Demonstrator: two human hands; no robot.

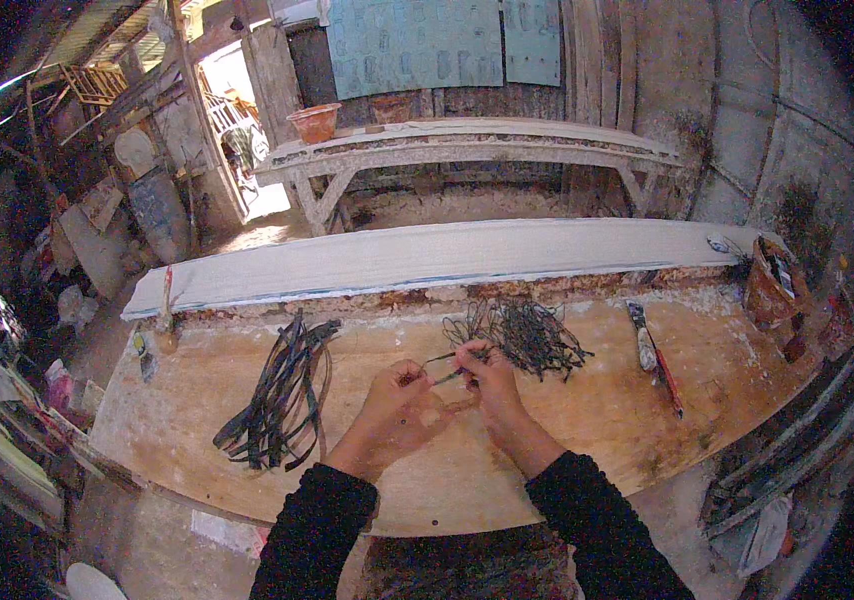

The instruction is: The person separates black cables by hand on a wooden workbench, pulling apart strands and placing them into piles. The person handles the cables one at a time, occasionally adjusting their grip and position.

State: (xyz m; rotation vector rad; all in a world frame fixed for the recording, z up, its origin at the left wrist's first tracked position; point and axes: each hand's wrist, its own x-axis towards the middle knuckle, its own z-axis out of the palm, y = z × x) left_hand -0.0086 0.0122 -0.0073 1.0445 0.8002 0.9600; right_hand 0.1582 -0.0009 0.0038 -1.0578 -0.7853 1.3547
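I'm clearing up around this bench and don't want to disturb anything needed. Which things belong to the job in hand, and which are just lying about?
Seemingly in the job:
- dark strip, between left hand and right hand
- flat dark strips, left
- thin dark strands, beyond the right hand

Apparently lying about:
- white-smeared tool
- red stick
- orange-brown bucket

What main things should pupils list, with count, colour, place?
board: one, tan, foreground
strip bundle: one, black, board's left
strip pile: one, dark, board's far side
held strip: one, dark, centre
tool: one lying, reddish, board's right
slab: one, white, behind board
bucket: one, brownish, far right
bench: one, whitish, farther back
tubs: two, terracotta, on bench
panels: two, blue, back wall
left hand: one, bare, centre
right hand: one, bare, centre
sleeves: two, black, lower edge
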